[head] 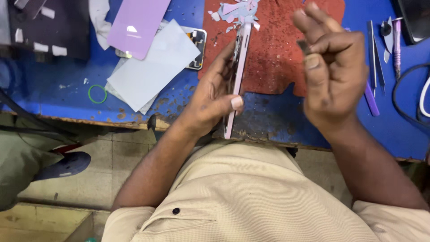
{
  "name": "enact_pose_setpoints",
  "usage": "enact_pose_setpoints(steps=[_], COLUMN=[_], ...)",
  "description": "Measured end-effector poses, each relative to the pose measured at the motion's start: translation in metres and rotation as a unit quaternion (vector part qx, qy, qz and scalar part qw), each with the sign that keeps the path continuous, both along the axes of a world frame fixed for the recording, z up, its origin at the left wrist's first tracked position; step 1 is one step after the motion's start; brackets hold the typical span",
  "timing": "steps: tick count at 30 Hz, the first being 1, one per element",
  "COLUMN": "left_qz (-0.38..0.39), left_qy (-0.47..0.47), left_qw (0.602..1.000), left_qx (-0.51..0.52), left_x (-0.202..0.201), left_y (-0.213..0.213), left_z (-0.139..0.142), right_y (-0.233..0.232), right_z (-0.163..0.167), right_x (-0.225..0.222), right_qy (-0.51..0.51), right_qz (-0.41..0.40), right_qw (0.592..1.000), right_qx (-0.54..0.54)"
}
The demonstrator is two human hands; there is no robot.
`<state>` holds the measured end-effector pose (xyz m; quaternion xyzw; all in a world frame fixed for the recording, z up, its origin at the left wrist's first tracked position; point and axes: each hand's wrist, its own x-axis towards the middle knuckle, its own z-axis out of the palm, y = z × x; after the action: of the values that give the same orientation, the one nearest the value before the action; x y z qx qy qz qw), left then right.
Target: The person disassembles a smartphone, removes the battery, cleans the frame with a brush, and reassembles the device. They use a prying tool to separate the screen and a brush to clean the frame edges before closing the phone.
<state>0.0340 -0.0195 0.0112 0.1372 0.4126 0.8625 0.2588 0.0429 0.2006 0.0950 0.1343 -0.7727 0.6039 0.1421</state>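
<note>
My left hand (pixel 210 96) grips a pink phone (pixel 236 76) held on edge, nearly upright, over the front of the blue workbench (pixel 53 94). The thumb presses its lower side and the fingers wrap behind it. My right hand (pixel 329 67) is raised to the right of the phone, fingers curled, pinching a small dark piece (pixel 303 45) between thumb and forefinger. The right hand does not touch the phone. Torn pale fragments (pixel 237 11) lie on a worn red mat (pixel 273 49) just beyond the phone's top.
A lilac back panel (pixel 136 24), a grey sheet (pixel 150 67) over another phone (pixel 197 42) and a green ring (pixel 97 94) lie at the left. Tweezers (pixel 374 54), purple tools (pixel 397 45) and cables (pixel 407 98) sit at the right. Another person's leg and shoe (pixel 62 166) are below left.
</note>
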Motion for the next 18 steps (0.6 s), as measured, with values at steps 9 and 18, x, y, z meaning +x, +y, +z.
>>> enact_pose_setpoints(steps=[9, 18], left_qz=[-0.061, 0.029], left_qy=[-0.185, -0.18], left_qw=[0.963, 0.981], left_qx=[0.189, 0.06], left_x=[-0.003, 0.009], left_y=[-0.004, 0.008], left_z=[0.036, 0.034], right_y=[0.033, 0.016], right_z=[-0.029, -0.031], right_x=[0.028, 0.047], right_qy=[-0.125, -0.153], right_qz=[-0.072, -0.027], right_qw=[0.972, 0.966], right_qx=[-0.188, -0.206])
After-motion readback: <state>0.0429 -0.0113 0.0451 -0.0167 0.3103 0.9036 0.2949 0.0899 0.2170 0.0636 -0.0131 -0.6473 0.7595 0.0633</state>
